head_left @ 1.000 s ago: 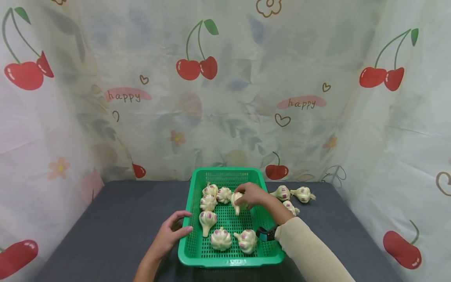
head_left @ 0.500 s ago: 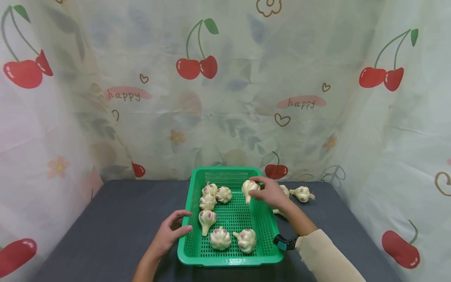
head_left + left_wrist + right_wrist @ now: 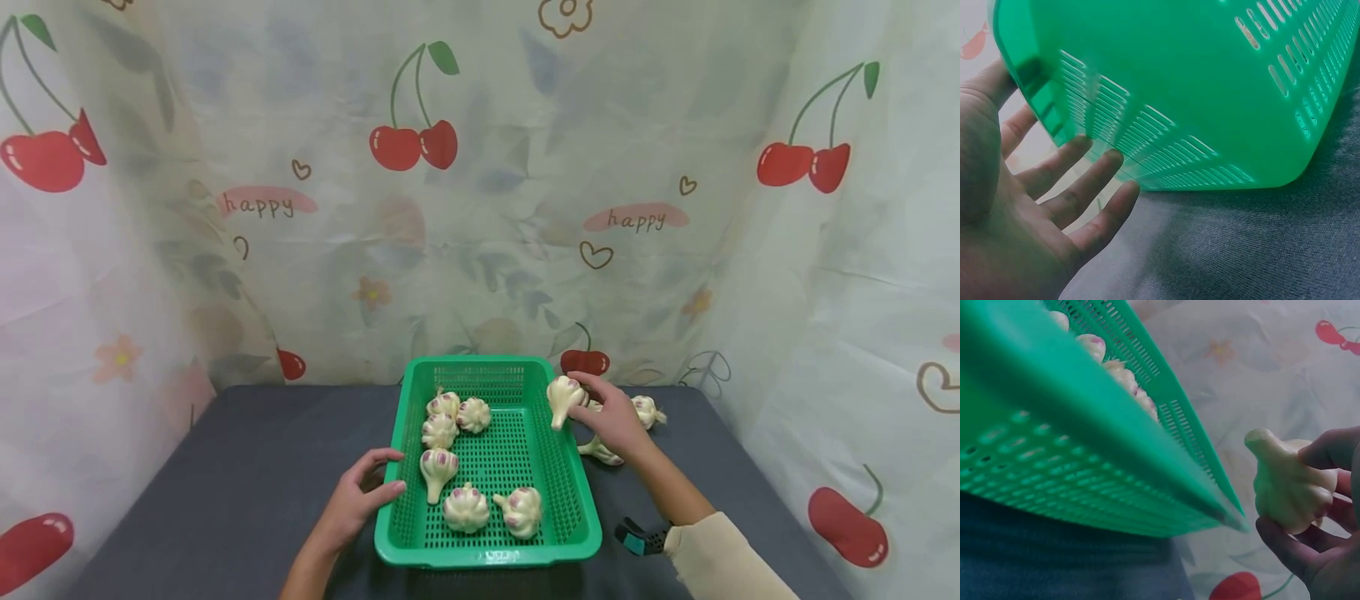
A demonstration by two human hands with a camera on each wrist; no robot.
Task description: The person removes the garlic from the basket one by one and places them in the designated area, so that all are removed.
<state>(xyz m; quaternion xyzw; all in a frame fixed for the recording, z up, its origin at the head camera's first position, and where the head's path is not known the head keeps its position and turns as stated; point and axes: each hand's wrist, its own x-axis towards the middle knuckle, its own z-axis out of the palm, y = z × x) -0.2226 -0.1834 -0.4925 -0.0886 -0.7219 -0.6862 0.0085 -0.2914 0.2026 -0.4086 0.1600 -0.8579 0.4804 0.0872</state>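
My right hand pinches a garlic bulb between thumb and fingers, at the right rim of the green basket. In the right wrist view the garlic bulb is held with its stem end pointing up and left, apart from the basket. My left hand rests at the basket's left rim, thumb and a finger at the edge. The left wrist view shows its other fingers extended and spread against the slotted outer wall. Several garlic bulbs lie inside the basket, mostly along its left side.
Right of the basket, more garlic lies on the dark tabletop: a bulb partly under my right hand and another bulb farther back. A curtain printed with cherries surrounds the table at the back and sides.
My right hand has lifted a garlic bulb from inside the basket and carried it rightward to the right rim. The left hand has stayed on the left rim.
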